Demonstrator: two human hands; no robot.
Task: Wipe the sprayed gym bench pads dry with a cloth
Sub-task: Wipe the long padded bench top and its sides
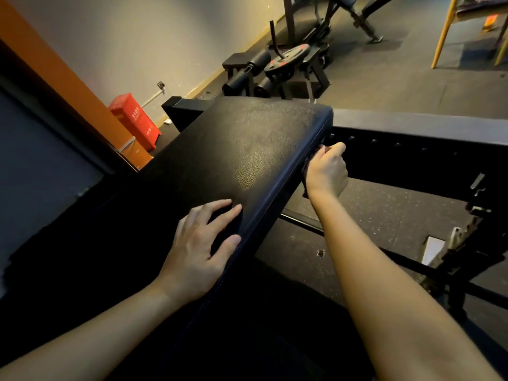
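Cloth [305, 188] against black bench pad [233, 149], speckled floor [384, 213] below

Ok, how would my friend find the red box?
Start at the big black bench pad. Look left of it to the pale wall. The red box stands on the floor there, beside the orange column, bright red among black gear.

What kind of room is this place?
Probably a gym. There's a black padded bench, a round weight plate behind it, and a speckled rubber floor.
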